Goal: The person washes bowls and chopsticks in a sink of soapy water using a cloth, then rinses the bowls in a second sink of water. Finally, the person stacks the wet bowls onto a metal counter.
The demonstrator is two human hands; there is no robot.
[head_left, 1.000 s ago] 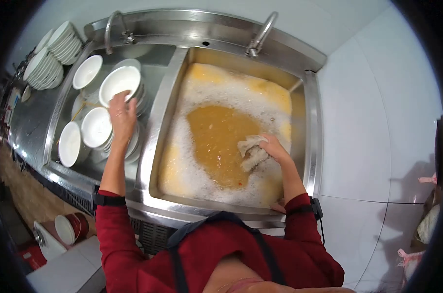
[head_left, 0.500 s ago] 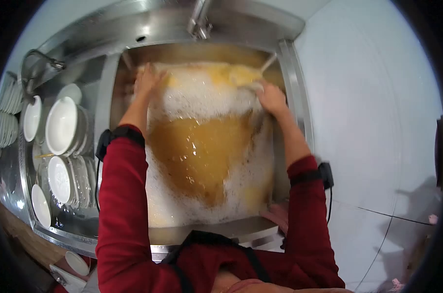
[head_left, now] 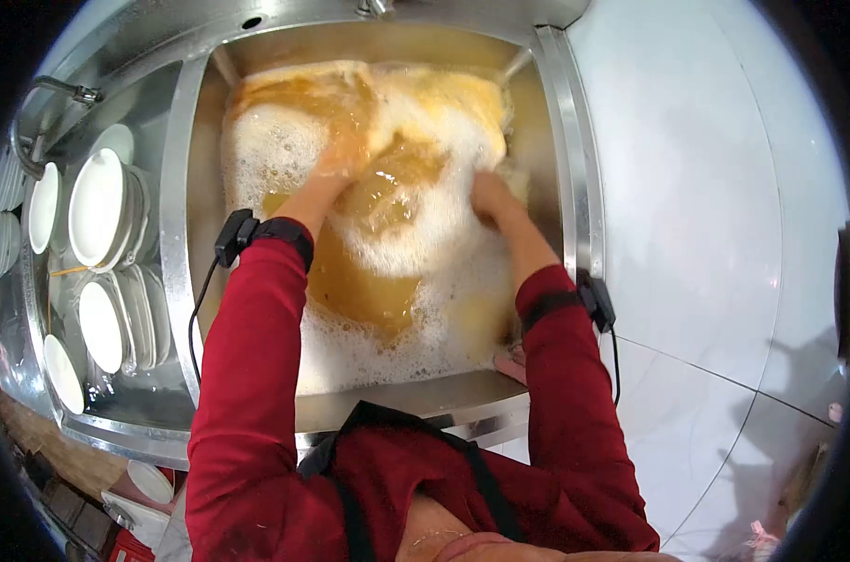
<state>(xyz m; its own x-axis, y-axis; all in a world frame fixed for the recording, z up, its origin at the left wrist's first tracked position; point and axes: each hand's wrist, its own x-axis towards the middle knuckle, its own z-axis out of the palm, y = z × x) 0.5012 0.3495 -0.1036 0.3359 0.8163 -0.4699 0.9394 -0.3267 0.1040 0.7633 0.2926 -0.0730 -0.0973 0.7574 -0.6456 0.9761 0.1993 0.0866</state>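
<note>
Both arms reach into a large steel sink basin (head_left: 200, 122) of murky brown water (head_left: 350, 290) topped with white foam (head_left: 275, 140). My left hand (head_left: 343, 157) is in the water left of the middle, its fingers blurred and partly submerged. Foam and water hide the fingertips of my right hand (head_left: 491, 197), which dips in near the basin's right side. What either hand holds beneath the surface, if anything, cannot be made out. Yellowish foam (head_left: 453, 94) lies along the far side of the basin.
In the left basin stand stacked white bowls (head_left: 97, 206) and white plates (head_left: 102, 328), with a chopstick-like stick (head_left: 69, 271) beside them. A curved faucet (head_left: 78, 94) hangs over its far corner. White tiled wall (head_left: 669, 187) borders the right.
My left hand has moved from the basin's far left corner toward the middle. My right hand has come nearer and slightly left. The foam has swirled, and the view has tilted down.
</note>
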